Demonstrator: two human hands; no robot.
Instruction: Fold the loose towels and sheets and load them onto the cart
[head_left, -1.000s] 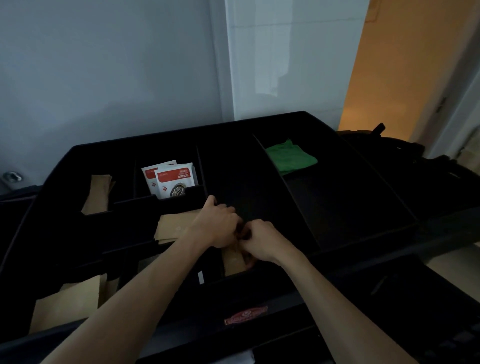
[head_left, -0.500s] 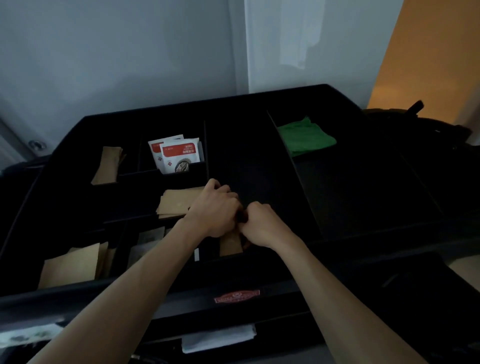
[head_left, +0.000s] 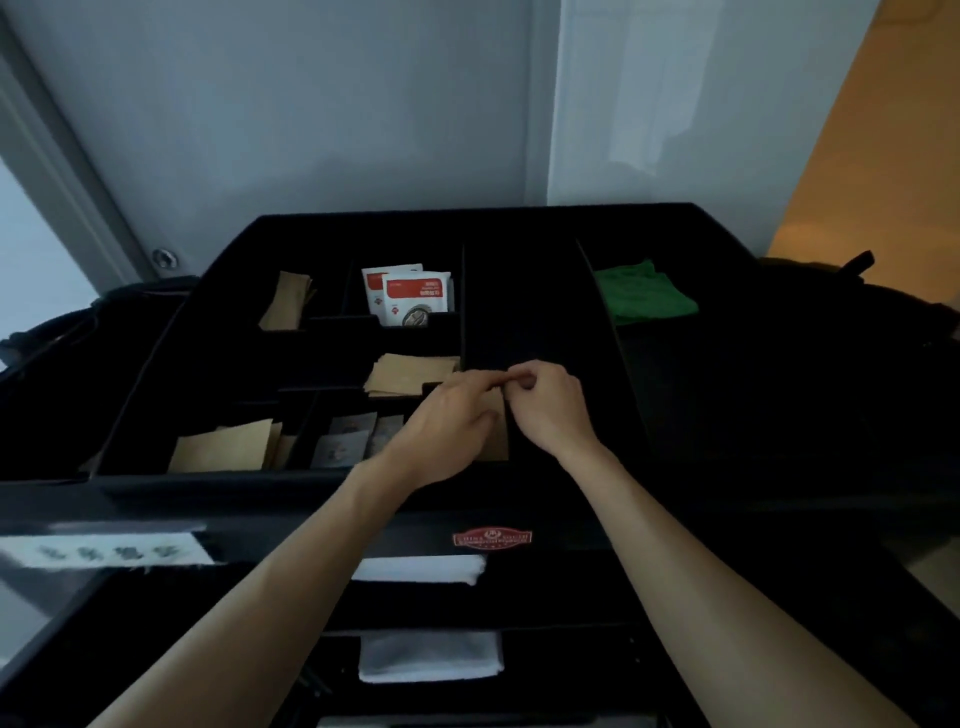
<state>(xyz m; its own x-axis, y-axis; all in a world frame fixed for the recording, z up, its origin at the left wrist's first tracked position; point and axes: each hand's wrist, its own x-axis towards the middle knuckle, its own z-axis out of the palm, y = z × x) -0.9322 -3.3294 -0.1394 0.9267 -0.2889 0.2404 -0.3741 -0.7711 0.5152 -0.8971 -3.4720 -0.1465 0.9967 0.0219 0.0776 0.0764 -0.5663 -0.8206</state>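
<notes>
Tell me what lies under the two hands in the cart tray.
A brown paper packet stands under the left hand and right hand. Its upper edge is covered by the fingers.

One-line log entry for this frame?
left hand: on brown packet | right hand: pinching packet top | cart: folded white towels on shelves

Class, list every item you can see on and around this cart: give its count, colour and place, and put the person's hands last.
cart: one, black, centre, top tray divided into compartments
green cloth: one, folded, far right compartment
red-and-white sachets: at least two, far middle compartment
brown paper packets: several stacks, left and middle compartments
grey sachets: a few, near compartment
white towels: folded, lower shelves
left hand: on an upright brown packet
right hand: fingers curled at the same packet's top
</notes>
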